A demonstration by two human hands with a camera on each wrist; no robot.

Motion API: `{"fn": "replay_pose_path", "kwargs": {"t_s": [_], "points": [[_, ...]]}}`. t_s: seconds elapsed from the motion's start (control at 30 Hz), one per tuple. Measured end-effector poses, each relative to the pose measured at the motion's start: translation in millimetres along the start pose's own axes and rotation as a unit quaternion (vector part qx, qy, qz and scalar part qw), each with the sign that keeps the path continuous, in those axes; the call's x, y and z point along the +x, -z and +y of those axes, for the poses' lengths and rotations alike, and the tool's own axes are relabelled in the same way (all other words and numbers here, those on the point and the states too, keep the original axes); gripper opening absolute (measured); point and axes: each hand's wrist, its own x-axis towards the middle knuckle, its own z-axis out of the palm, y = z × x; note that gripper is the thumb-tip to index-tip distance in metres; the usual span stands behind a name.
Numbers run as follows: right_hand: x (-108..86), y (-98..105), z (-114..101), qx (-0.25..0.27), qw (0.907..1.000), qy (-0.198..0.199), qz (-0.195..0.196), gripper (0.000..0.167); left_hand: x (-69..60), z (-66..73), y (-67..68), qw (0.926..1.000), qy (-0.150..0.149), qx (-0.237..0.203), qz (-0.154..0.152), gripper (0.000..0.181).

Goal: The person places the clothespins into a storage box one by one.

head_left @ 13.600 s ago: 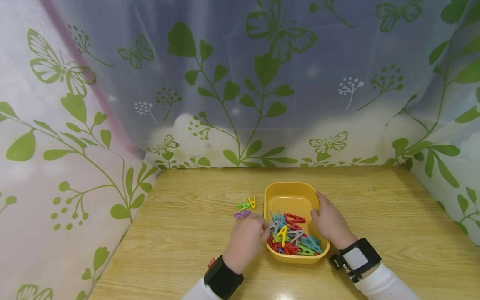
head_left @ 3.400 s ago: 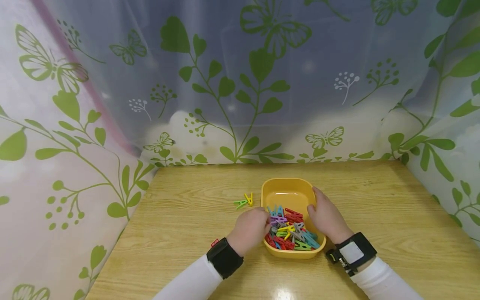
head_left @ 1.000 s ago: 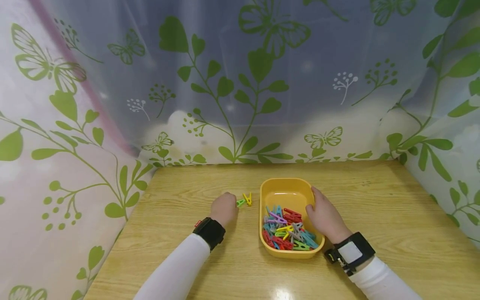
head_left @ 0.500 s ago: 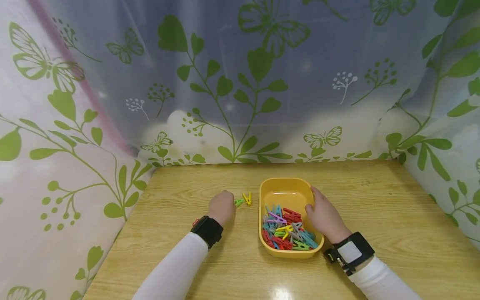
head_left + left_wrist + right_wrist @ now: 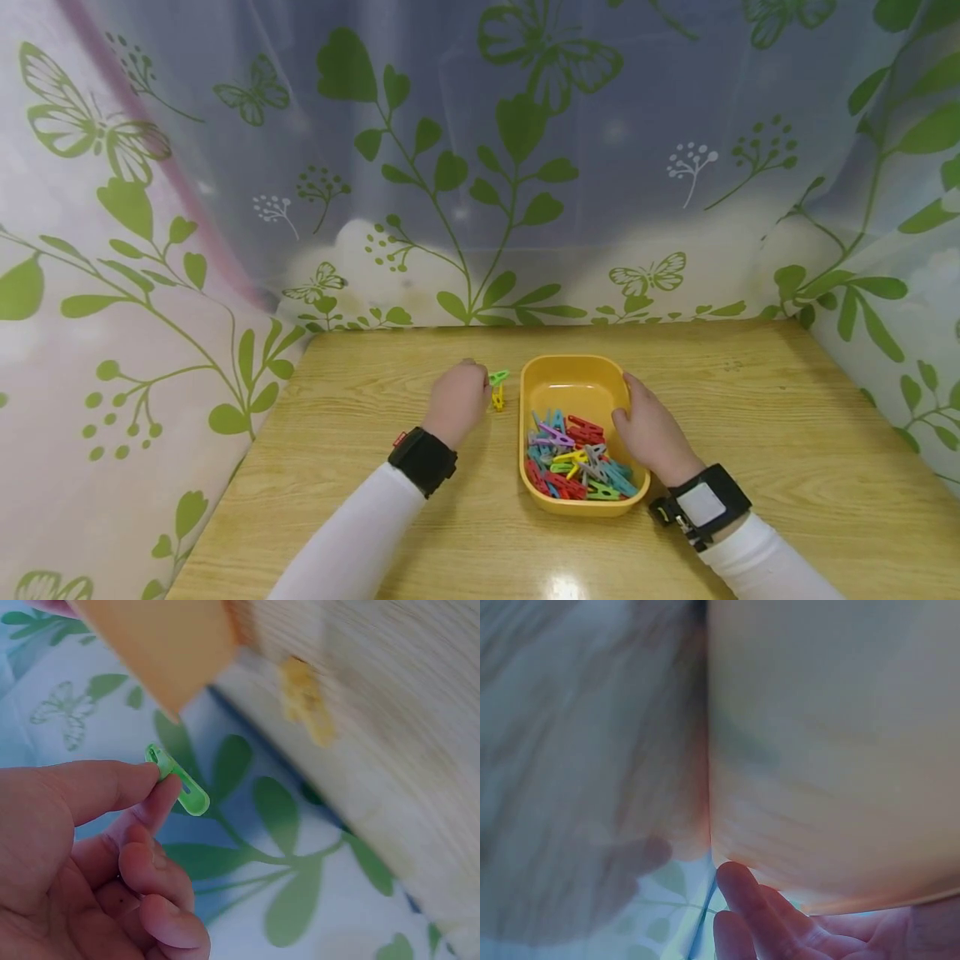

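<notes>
My left hand pinches a green clothespin between thumb and index fingertip, lifted off the table; the other fingers curl loosely. Just below it in the head view, a yellow clothespin lies on the table, blurred in the left wrist view. My right hand grips the right side of a yellow plastic bin, thumb at the rim and fingers along the outer wall. Inside the bin's near half is a pile of mixed clothespins in red, blue, grey, purple, yellow and green.
The wooden table stretches to both sides of the bin. A curtain printed with leaves and butterflies closes off the back and both sides. Black straps sit round both wrists.
The left hand has picked up the green clothespin and moved it slightly up and right. Earlier, the purple clothespin went from the table into the bin. The right hand stays on the bin.
</notes>
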Motion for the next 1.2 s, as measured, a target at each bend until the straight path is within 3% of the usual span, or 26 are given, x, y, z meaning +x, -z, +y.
{"fn": "replay_pose_path", "kwargs": {"t_s": [0.3,0.57,0.7,1.2], "points": [[0.3,-1,-1,0.003,1.0,0.002,0.002,0.063,-6.4,35.5,7.7,0.9981,-0.061,-0.011,0.001,0.014],[0.2,-1,-1,0.004,0.9999,-0.009,-0.005,0.063,-15.2,56.0,2.6,0.9952,-0.091,-0.014,-0.033,0.015],[0.3,-2,-1,0.002,0.9999,-0.012,-0.006,0.063,-16.4,59.4,-2.7,0.9946,-0.092,-0.008,-0.049,0.015],[-2.1,0,-4,0.0,0.9999,-0.015,-0.005,0.063,-14.5,53.7,-18.3,0.9947,-0.082,-0.005,-0.062,0.014]]}}
